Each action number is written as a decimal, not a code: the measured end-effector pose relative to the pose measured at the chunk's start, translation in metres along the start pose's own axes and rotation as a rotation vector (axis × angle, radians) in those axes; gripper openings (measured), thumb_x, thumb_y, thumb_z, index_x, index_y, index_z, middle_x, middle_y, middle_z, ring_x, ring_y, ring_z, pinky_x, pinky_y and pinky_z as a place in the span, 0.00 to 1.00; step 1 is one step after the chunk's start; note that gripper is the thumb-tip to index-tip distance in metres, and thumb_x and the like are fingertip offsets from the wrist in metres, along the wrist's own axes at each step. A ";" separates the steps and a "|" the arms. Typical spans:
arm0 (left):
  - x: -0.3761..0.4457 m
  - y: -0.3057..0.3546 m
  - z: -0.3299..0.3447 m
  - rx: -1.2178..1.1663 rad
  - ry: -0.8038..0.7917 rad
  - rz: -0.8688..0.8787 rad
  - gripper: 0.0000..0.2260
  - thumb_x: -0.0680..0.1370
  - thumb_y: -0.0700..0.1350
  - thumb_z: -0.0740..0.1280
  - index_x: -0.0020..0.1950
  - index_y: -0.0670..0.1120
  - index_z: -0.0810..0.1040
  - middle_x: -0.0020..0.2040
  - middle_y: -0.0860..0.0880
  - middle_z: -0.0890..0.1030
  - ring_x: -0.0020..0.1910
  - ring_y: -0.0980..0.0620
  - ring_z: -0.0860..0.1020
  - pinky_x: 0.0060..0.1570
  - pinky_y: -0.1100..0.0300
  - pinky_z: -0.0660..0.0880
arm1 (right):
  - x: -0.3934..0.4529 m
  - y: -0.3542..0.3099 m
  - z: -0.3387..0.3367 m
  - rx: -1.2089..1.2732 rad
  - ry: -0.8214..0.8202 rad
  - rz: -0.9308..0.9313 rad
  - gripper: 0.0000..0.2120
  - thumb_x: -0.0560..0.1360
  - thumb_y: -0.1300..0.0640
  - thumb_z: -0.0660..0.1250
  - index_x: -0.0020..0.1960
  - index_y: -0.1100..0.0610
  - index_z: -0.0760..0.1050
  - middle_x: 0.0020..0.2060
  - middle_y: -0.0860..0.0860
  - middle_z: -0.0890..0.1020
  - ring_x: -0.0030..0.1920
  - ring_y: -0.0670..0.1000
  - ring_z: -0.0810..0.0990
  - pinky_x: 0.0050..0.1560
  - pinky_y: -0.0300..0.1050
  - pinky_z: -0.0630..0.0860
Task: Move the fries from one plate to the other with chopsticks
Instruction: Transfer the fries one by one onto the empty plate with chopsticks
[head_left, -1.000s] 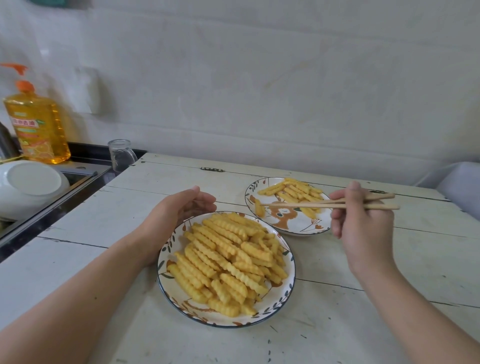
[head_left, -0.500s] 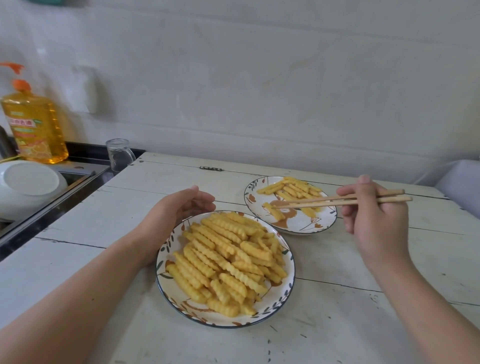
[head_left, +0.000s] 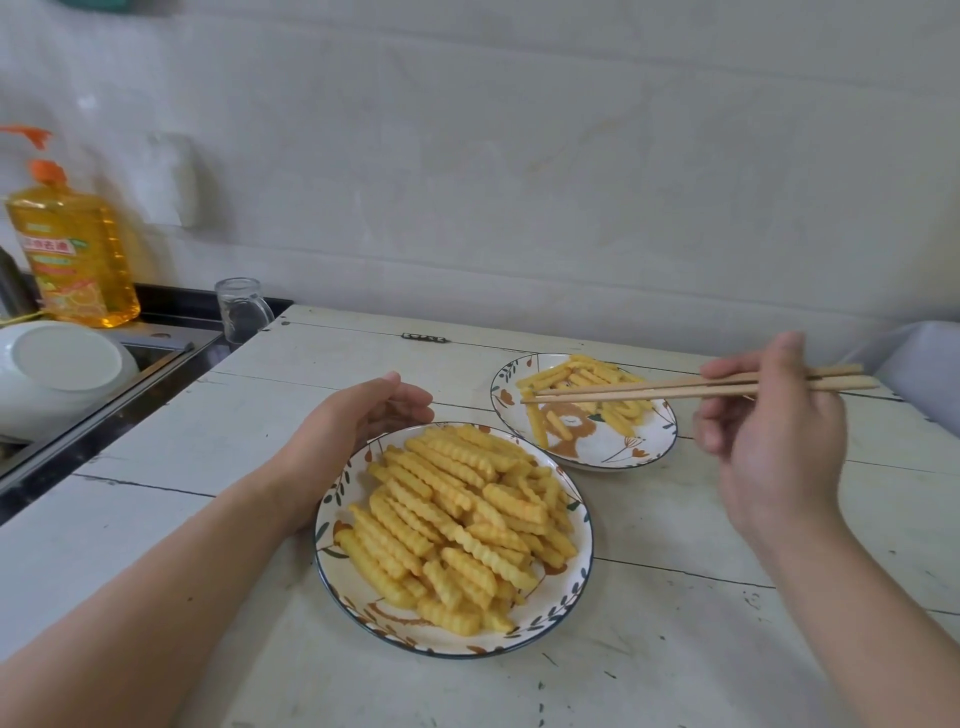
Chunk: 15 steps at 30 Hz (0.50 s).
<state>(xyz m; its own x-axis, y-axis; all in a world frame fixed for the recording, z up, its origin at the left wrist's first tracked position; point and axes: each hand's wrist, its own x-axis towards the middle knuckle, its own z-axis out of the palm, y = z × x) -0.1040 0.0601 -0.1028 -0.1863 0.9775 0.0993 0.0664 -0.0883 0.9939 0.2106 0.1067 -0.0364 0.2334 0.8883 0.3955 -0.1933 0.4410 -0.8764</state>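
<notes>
A heap of crinkle-cut fries (head_left: 457, 519) fills the near patterned plate (head_left: 566, 608). A smaller lot of fries (head_left: 582, 379) lies on the far plate (head_left: 644, 447). My right hand (head_left: 774, 447) grips a pair of wooden chopsticks (head_left: 649, 389), held level above the far plate, tips pointing left with nothing between them. My left hand (head_left: 353, 431) rests against the near plate's left rim with fingers loosely curved.
The plates stand on a white planked table (head_left: 208, 447). At the left lie a sink edge, a white bowl (head_left: 57, 374), a yellow detergent bottle (head_left: 72, 254) and a small glass jar (head_left: 241, 314). A pale object (head_left: 924, 374) sits at the right edge.
My right hand drew back to the right and lifted the chopsticks a little, after a fry came off them onto the far plate. My left hand stayed at the near plate.
</notes>
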 end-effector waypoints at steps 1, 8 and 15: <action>-0.001 0.001 0.001 0.005 0.001 0.004 0.20 0.88 0.52 0.57 0.60 0.43 0.85 0.56 0.45 0.88 0.60 0.49 0.86 0.66 0.56 0.74 | 0.000 -0.005 0.001 0.056 0.001 0.020 0.31 0.85 0.44 0.55 0.28 0.53 0.78 0.24 0.52 0.75 0.20 0.52 0.66 0.25 0.39 0.61; -0.002 0.001 0.002 0.016 0.002 0.015 0.20 0.88 0.51 0.56 0.61 0.41 0.84 0.57 0.44 0.88 0.58 0.50 0.86 0.53 0.69 0.76 | -0.013 -0.011 0.018 0.142 -0.141 0.072 0.29 0.83 0.43 0.56 0.28 0.54 0.79 0.23 0.54 0.71 0.19 0.50 0.63 0.25 0.37 0.59; 0.001 -0.001 0.001 -0.019 0.000 0.019 0.19 0.86 0.54 0.60 0.59 0.42 0.86 0.56 0.43 0.88 0.61 0.46 0.85 0.68 0.54 0.74 | -0.008 -0.006 0.007 0.049 -0.177 0.040 0.24 0.82 0.43 0.59 0.35 0.56 0.81 0.26 0.53 0.73 0.21 0.51 0.65 0.26 0.41 0.59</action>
<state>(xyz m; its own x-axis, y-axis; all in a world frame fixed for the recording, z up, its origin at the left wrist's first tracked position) -0.1035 0.0609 -0.1037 -0.1854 0.9755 0.1182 0.0515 -0.1105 0.9925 0.2035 0.0978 -0.0329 0.0542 0.9122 0.4061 -0.2465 0.4064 -0.8798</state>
